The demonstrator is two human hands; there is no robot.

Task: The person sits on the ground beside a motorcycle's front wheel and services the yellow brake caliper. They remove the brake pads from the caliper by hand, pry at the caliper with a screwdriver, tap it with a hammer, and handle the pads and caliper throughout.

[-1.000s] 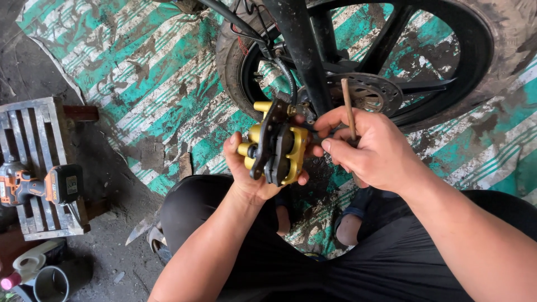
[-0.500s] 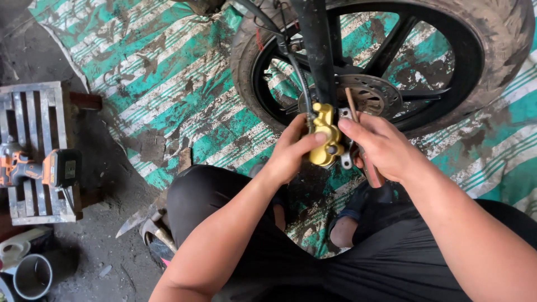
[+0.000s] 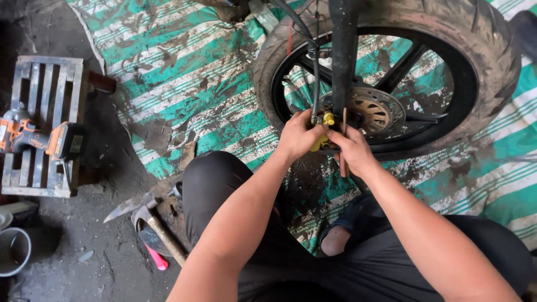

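Yellow brake caliper (image 3: pixel 323 132) sits mostly hidden behind both hands.

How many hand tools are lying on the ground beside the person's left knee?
2 clearly: a hammer with a wooden handle, and a red-handled tool lying partly under it. Others may be hidden among the debris.

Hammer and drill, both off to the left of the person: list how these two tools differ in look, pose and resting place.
The hammer has a wooden handle and dark metal head; the drill has an orange and black body. The hammer lies on the dirty floor by the person's knee; the drill rests on a slatted wooden crate, farther off. The hammer lies diagonally, head up-left; the drill lies on its side. Neither is touched by a hand.
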